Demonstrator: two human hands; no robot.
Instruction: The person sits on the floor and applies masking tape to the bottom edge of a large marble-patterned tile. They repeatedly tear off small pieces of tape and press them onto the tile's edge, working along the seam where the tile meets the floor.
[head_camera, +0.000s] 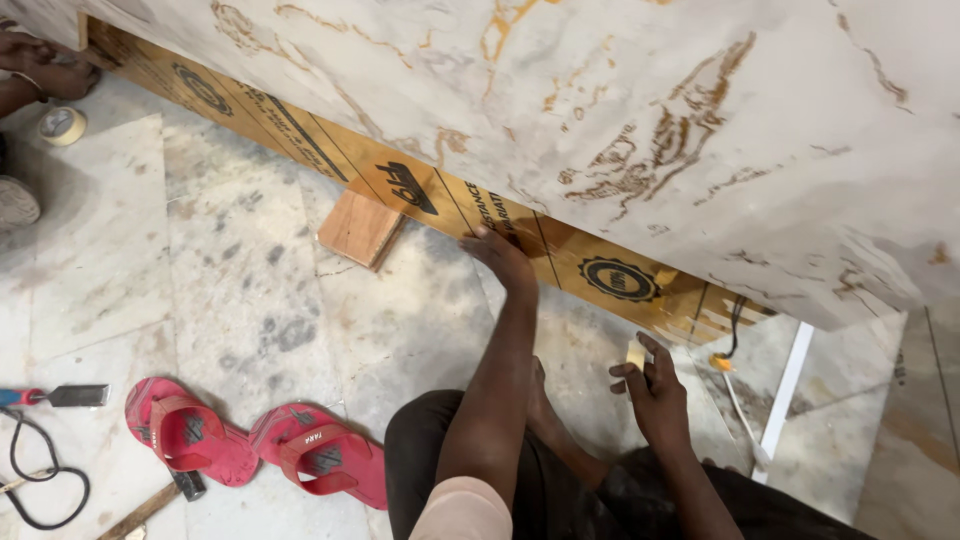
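Your left hand (500, 255) presses flat, bracing the plywood panel (610, 275); your right hand (650, 385) pinches a small pale piece (635, 353).

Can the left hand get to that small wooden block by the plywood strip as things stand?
Probably yes. The left hand rests against the plywood strip, and the wooden block lies just beside it on the marble floor. Nothing sits between them; the right hand holds a small pale piece elsewhere.
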